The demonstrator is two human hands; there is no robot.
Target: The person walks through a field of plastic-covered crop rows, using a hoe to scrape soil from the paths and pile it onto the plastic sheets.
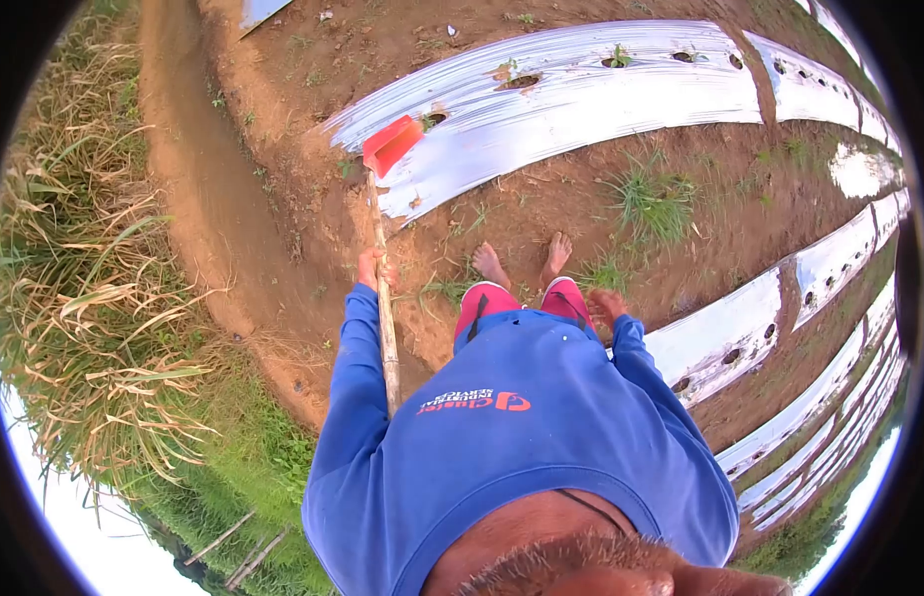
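Note:
A light wooden pole (386, 328) runs from beside the blue shirt up to a red scoop-like head (392, 146). My left hand (376, 269) is closed around the pole, partway along it. The red head rests at the near left end of a silver plastic-covered bed (581, 99), close to a planting hole. Beside my right thigh hangs my right hand (609, 306), its fingers apart, with nothing seen in it. My bare feet (522, 262) stand on the soil between two covered beds.
A muddy ditch (209, 189) runs along the left, with tall dry grass (94, 288) beyond it. Grass tufts (653, 204) grow in the path ahead to the right. More plastic-covered beds (725, 343) with planting holes stretch along the right.

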